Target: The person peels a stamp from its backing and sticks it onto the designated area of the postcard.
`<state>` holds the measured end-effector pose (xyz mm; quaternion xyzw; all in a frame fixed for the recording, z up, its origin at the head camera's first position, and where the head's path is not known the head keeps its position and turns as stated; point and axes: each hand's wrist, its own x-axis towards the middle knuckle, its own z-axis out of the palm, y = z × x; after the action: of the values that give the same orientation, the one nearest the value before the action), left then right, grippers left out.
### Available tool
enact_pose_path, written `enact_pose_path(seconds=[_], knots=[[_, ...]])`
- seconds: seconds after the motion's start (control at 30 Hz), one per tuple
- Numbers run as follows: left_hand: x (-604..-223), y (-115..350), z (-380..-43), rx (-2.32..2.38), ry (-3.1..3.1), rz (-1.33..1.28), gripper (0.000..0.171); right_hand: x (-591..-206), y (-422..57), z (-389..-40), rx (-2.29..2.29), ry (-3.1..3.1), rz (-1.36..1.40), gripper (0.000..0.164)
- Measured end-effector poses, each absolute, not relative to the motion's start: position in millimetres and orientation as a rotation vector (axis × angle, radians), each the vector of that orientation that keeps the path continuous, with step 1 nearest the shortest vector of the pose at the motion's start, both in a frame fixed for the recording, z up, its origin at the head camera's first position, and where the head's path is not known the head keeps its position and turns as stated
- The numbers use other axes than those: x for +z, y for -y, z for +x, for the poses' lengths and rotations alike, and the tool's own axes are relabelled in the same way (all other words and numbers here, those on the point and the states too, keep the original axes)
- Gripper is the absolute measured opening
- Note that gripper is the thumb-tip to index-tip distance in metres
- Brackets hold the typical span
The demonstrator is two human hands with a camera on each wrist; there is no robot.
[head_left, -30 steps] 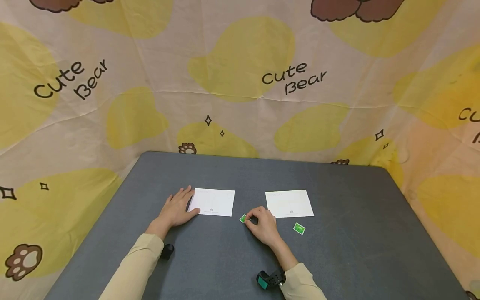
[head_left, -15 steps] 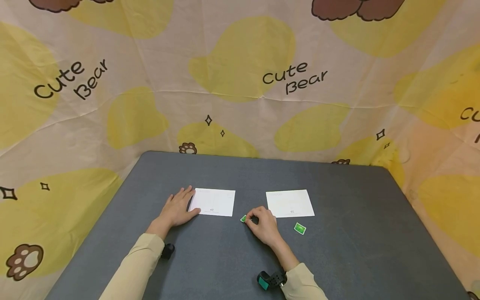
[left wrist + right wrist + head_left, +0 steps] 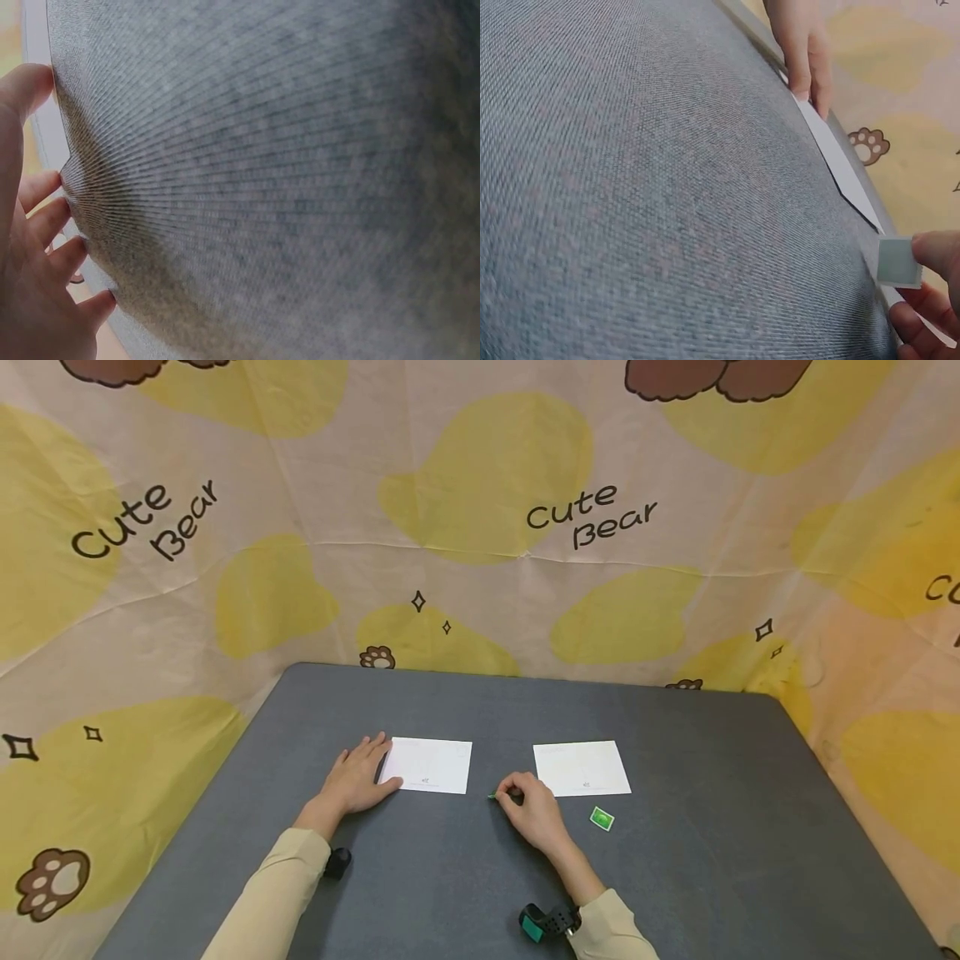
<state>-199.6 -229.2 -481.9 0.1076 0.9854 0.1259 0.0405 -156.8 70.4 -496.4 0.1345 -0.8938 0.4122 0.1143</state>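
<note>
Thumb and fingertips of my right hand [image 3: 534,810] pinch a small green postage stamp [image 3: 492,796], seen nearly edge-on in the head view. The right wrist view shows the pale side and toothed white border of this stamp [image 3: 898,262]. My left hand [image 3: 354,782] lies with fingers spread at the left edge of a white card [image 3: 429,765], its thumb on the lower left corner. A second white card [image 3: 581,768] lies just beyond the right hand, faint print along its lower edge. Another green stamp [image 3: 602,818] sits below that card, face up.
All this lies on a dark grey table [image 3: 435,877] with rounded far corners. A patterned cloth backdrop [image 3: 480,510] rises behind its far edge. A black wrist strap [image 3: 551,923] is on the right wrist, and a black device [image 3: 338,863] shows by the left wrist.
The stamp at the right fingertips has tipped from showing its green face to nearly edge-on. The left hand, both cards and the other stamp keep their places.
</note>
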Motion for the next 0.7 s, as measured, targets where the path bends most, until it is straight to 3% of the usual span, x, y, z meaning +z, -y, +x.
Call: enact_pose_path(seconds=[0.7], knots=[[-477, 231, -201, 0.495, -3.010, 0.339, 0.072, -481, -84, -148, 1.385, 2.431, 0.283, 0.011]])
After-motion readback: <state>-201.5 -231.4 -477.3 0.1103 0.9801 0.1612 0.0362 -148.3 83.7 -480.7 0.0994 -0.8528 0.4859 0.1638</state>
